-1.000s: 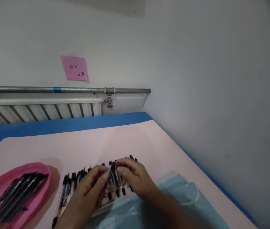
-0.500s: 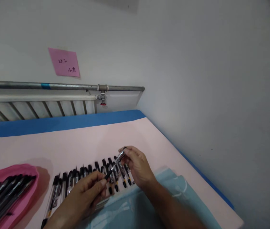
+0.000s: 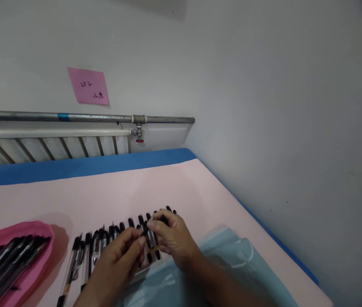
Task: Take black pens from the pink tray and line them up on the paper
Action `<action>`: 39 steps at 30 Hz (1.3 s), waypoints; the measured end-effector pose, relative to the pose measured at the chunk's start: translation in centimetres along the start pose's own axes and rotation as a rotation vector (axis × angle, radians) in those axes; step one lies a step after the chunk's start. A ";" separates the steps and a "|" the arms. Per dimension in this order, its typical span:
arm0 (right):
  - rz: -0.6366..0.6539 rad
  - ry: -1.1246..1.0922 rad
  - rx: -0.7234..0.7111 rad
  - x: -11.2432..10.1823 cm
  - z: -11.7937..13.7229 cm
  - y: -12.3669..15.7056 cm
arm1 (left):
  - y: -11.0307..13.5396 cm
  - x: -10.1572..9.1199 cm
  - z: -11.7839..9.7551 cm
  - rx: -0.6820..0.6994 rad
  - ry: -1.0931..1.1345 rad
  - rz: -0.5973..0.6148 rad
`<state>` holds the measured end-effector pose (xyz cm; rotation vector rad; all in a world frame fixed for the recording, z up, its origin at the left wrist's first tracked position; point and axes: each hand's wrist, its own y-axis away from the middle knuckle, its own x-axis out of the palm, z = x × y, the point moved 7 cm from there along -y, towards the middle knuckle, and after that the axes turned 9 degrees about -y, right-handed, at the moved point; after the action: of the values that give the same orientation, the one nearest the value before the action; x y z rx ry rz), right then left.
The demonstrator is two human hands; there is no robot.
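My left hand (image 3: pixel 118 260) is closed, with thumb and fingertips pinching the black end of a pen (image 3: pixel 144 230). Close beside it, my right hand (image 3: pixel 173 236) is closed around the same pen. A black tip shows above its knuckles, and the fingers cover most of the barrel. Beneath and behind both hands lies a row of black-and-clear pens (image 3: pixel 86 256), with loose caps among them. My hands and forearms hide part of that row.
At the left, a pink bowl (image 3: pixel 48 228) holds several dark pens. A light blue plastic sheet (image 3: pixel 229 249) lies under my right forearm on the pink tabletop (image 3: pixel 104 198). Walls border the table's back and right side; a radiator (image 3: pixel 53 147) and pipe run behind it.
My right hand has moved down and left along the pen toward my left hand, and its fingers now cover the barrel. The left hand keeps its pinch. The view has shifted slightly.
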<state>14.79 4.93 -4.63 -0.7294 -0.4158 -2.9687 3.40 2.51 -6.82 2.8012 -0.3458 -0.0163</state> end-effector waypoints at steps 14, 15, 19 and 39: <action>0.092 -0.129 0.041 0.9 -0.4 0.2 | 1.3 1.3 -0.8 -0.166 0.107 -0.059; 0.071 -0.131 0.028 0.8 -0.5 0.2 | 1.3 1.3 -0.7 -0.159 0.109 -0.067; 0.017 -0.171 -0.004 0.6 -0.5 0.3 | 1.3 1.3 -0.6 -0.176 0.140 -0.090; 0.128 -0.257 0.060 1.3 -0.1 0.6 | 1.6 2.1 -0.9 -0.162 0.248 0.017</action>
<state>13.66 4.32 -3.91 -1.0914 -0.4503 -2.7401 5.15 0.82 -5.46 2.6007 -0.2934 0.2905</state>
